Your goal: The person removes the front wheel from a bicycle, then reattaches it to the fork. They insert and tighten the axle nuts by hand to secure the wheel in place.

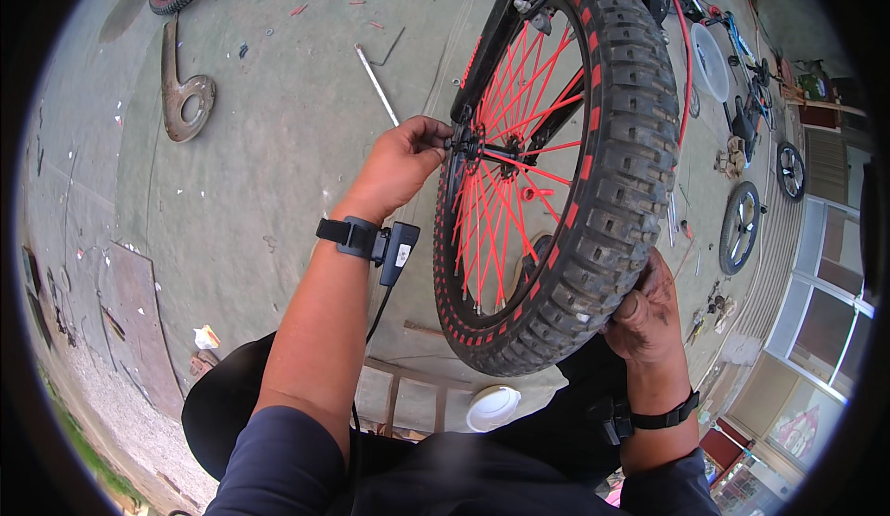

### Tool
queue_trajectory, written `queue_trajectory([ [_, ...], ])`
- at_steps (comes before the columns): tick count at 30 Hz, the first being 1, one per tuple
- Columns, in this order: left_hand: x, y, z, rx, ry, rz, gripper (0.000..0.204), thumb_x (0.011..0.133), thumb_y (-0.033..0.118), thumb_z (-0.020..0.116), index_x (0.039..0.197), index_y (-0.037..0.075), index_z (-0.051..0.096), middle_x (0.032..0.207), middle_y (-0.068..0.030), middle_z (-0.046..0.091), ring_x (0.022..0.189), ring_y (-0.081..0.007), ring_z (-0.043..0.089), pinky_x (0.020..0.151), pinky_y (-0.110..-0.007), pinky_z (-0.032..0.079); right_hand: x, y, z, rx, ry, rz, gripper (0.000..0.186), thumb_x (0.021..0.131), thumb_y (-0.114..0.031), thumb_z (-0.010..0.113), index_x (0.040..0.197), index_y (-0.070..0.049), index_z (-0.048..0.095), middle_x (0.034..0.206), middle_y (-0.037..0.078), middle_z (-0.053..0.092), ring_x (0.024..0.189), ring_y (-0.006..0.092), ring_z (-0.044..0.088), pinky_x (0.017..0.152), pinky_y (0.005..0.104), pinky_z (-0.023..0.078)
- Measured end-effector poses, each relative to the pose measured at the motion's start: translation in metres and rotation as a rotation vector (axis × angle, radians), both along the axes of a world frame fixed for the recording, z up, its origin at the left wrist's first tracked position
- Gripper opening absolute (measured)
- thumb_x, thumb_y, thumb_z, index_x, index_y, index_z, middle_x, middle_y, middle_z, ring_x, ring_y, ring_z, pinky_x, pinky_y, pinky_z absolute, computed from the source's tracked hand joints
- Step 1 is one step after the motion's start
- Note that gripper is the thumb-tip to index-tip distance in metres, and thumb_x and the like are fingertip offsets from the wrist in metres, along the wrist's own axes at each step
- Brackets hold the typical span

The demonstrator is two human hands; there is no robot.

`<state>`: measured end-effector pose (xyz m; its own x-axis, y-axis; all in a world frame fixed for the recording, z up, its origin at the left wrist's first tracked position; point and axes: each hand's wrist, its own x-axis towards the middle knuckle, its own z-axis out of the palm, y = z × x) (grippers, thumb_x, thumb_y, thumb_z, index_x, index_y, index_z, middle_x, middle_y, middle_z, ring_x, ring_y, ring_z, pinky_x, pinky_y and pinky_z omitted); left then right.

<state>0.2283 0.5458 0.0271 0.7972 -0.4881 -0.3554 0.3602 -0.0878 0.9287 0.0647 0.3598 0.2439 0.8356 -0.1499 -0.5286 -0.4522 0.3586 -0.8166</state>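
Left hand (408, 159): thumb and curled fingers pinching at the axle end (456, 143), just outside the fork leg (489, 48); exact part under the fingertips is hidden. Right hand (649, 307): palm side on the lower tyre, fingers partly behind the tread, so can't tell how far they're closed. Looks like it's there to steady the wheel (630, 117) so the left can work the small hardware. Wheel stands upright at the fork end, hub by the dropout, in front of the person; red spokes. Beyond the left hand, a steel rod (376, 86) and hex key (394, 46) lie on the floor, probably parked for easy reach. White tub (710, 63) off to the right.
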Motion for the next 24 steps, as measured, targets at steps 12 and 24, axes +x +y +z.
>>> queue_trajectory([
  [12, 0.006, -0.001, 0.013, 0.146, 0.043, -0.09, 0.03, 0.095, 0.016, 0.067, 0.117, -0.004, 0.065, 0.105, -0.0105, 0.071, 0.097, -0.0178, 0.066, 0.09, -0.031, 0.051, -0.001, 0.001, -0.001, 0.016, -0.004, -0.02, 0.096, 0.07, -0.036, 0.093, 0.142, 0.006, 0.045, 0.138, 0.012, 0.058, 0.129, 0.0223, 0.054, 0.109, 0.035, 0.041],
  [24, 0.002, -0.001, 0.004, 0.063, -0.022, -0.085, 0.031, 0.098, 0.023, 0.064, 0.116, -0.002, 0.064, 0.1, -0.0084, 0.07, 0.093, -0.015, 0.063, 0.084, -0.031, 0.05, 0.001, -0.001, -0.002, 0.015, 0.0, -0.006, 0.098, 0.069, -0.038, 0.093, 0.142, 0.006, 0.044, 0.139, 0.012, 0.058, 0.129, 0.0221, 0.053, 0.109, 0.0351, 0.039],
])
